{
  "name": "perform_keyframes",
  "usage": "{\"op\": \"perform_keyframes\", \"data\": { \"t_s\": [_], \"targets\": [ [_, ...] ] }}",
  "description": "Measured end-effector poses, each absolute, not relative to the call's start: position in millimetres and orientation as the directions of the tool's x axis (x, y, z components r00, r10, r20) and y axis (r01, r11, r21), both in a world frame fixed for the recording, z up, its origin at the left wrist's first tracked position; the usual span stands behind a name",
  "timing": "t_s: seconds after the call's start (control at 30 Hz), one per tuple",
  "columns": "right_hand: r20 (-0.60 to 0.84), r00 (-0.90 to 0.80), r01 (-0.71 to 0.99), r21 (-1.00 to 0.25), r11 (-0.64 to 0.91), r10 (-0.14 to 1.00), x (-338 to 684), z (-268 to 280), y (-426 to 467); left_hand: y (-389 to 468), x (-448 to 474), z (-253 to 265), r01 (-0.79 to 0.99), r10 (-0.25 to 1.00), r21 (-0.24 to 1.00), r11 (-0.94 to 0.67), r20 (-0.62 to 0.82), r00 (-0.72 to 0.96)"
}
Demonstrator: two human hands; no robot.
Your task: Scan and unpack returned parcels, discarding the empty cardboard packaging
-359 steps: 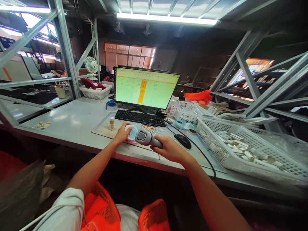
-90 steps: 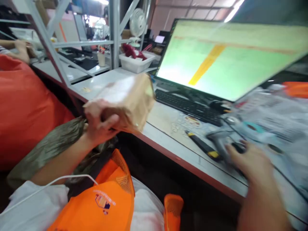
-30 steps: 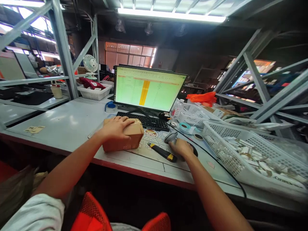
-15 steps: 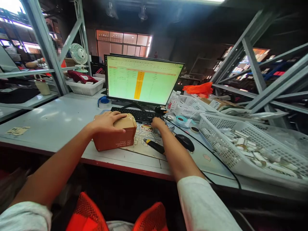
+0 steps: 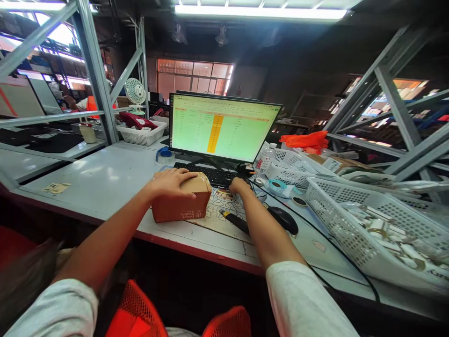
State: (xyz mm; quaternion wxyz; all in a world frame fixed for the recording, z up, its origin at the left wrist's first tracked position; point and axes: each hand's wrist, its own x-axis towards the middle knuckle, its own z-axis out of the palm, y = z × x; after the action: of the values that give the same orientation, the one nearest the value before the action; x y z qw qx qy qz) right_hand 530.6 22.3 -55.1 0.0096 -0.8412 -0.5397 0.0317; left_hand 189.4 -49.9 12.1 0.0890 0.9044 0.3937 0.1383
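Observation:
My left hand point(image 5: 171, 183) lies over the top of a brown cardboard box point(image 5: 180, 208), its thumb on the near side and its fingers reaching across the top. White lettering shows on the box's front, upside down. At the right end of a black keyboard point(image 5: 206, 174), my right hand point(image 5: 240, 186) is curled with its fingertips down at the keys; I see nothing held in it. Below my right wrist lies a black and yellow utility knife point(image 5: 234, 221). A black mouse point(image 5: 283, 220) sits right of my forearm. Behind the keyboard stands a monitor point(image 5: 196, 122) showing a spreadsheet.
On the right, a white plastic basket point(image 5: 329, 224) holds many small white pieces. Rolls of tape point(image 5: 277, 185) and a clear bottle point(image 5: 268, 157) stand near the monitor. A blue tape roll point(image 5: 164, 154) and another basket point(image 5: 142, 135) are at the left. Metal frames point(image 5: 94, 70) rise on both sides.
The whole view has shifted, so the scene sits farther right and slightly lower. My left hand stays on the cardboard box and my right hand stays at the keyboard.

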Motion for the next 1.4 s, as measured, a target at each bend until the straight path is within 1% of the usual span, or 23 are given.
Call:
{"op": "perform_keyframes", "data": {
  "t_s": [0.07, 0.13, 0.2, 0.23, 0.27, 0.3, 0.33, 0.37, 0.43, 0.5, 0.53, 0.57, 0.63, 0.7, 0.77, 0.8, 0.87, 0.93, 1.0, 1.13, 1.2, 1.33, 1.4],
  "targets": [
    [-0.066, 0.402, 0.913, -0.049, -0.405, 0.913, 528, -51, 13, -49, 190, 15, 0.654, 0.724, 0.313, -0.689, 0.250, 0.643],
    [-0.064, 0.365, 0.928, -0.050, -0.368, 0.929, 522, -44, 0, -51, 185, 17, 0.598, 0.700, 0.373, -0.709, 0.476, 0.533],
    [-0.052, 0.290, 0.955, -0.055, -0.293, 0.956, 515, -38, -20, -54, 171, 12, 0.539, 0.616, 0.420, -0.730, 0.746, 0.253],
    [-0.051, 0.235, 0.970, -0.060, -0.237, 0.971, 511, -37, -34, -55, 161, 4, 0.509, 0.561, 0.442, -0.738, 0.822, 0.099],
    [-0.054, 0.175, 0.982, -0.065, -0.179, 0.983, 508, -39, -50, -56, 150, -7, 0.470, 0.528, 0.474, -0.745, 0.849, -0.019],
    [-0.063, 0.118, 0.990, -0.067, -0.122, 0.991, 505, -42, -68, -57, 139, -22, 0.415, 0.536, 0.516, -0.750, 0.841, -0.077],
    [-0.072, 0.068, 0.995, -0.066, -0.073, 0.995, 504, -48, -86, -57, 129, -40, 0.344, 0.589, 0.576, -0.742, 0.805, -0.077],
    [-0.081, 0.032, 0.998, -0.060, -0.037, 0.996, 502, -55, -103, -57, 121, -60, 0.268, 0.673, 0.653, -0.708, 0.739, -0.025],
    [-0.083, -0.002, 0.999, -0.036, -0.001, 0.997, 501, -69, -132, -58, 114, -98, 0.163, 0.824, 0.809, -0.565, 0.542, 0.164],
    [-0.043, -0.003, 1.000, -0.031, 0.002, 0.999, 501, -78, -150, -62, 117, -121, 0.123, 0.874, 0.896, -0.426, 0.372, 0.311],
    [-0.003, 0.005, 0.999, -0.054, -0.005, 1.000, 500, -78, -155, -65, 121, -124, 0.118, 0.879, 0.910, -0.398, 0.341, 0.334],
    [0.047, 0.016, 0.995, -0.103, -0.011, 0.999, 500, -75, -159, -70, 126, -122, 0.130, 0.880, 0.904, -0.408, 0.351, 0.321],
    [0.144, 0.046, 0.961, -0.278, -0.004, 0.989, 497, -61, -164, -83, 136, -101, 0.257, 0.854, 0.817, -0.516, 0.467, 0.230],
    [0.204, 0.049, 0.873, -0.484, 0.057, 0.978, 489, -39, -173, -100, 146, -71, 0.521, 0.766, 0.602, -0.605, 0.618, 0.175],
    [0.247, 0.006, 0.756, -0.636, 0.157, 0.969, 476, -19, -186, -120, 155, -45, 0.750, 0.680, 0.333, -0.572, 0.703, 0.207],
    [0.270, -0.024, 0.703, -0.680, 0.208, 0.962, 468, -11, -193, -129, 160, -37, 0.817, 0.662, 0.226, -0.531, 0.712, 0.234],
    [0.301, -0.081, 0.627, -0.725, 0.283, 0.950, 448, -2, -203, -143, 171, -30, 0.881, 0.670, 0.092, -0.465, 0.687, 0.282],
    [0.302, -0.108, 0.596, -0.743, 0.305, 0.947, 430, -1, -207, -152, 179, -35, 0.894, 0.696, 0.021, -0.448, 0.636, 0.334],
    [0.290, -0.103, 0.598, -0.747, 0.292, 0.952, 416, -5, -203, -156, 185, -42, 0.891, 0.708, -0.011, -0.453, 0.603, 0.368],
    [0.271, -0.059, 0.660, -0.711, 0.241, 0.961, 403, -13, -188, -159, 189, -49, 0.892, 0.718, -0.002, -0.451, 0.594, 0.364],
    [0.285, -0.042, 0.701, -0.675, 0.232, 0.958, 400, -15, -183, -157, 188, -47, 0.894, 0.716, 0.001, -0.447, 0.599, 0.358],
    [0.397, -0.015, 0.790, -0.558, 0.254, 0.918, 390, -22, -182, -154, 187, -45, 0.898, 0.699, 0.007, -0.441, 0.629, 0.339],
    [0.409, -0.008, 0.826, -0.512, 0.236, 0.912, 385, -29, -187, -153, 187, -46, 0.901, 0.701, 0.024, -0.433, 0.637, 0.320]
  ]
}}
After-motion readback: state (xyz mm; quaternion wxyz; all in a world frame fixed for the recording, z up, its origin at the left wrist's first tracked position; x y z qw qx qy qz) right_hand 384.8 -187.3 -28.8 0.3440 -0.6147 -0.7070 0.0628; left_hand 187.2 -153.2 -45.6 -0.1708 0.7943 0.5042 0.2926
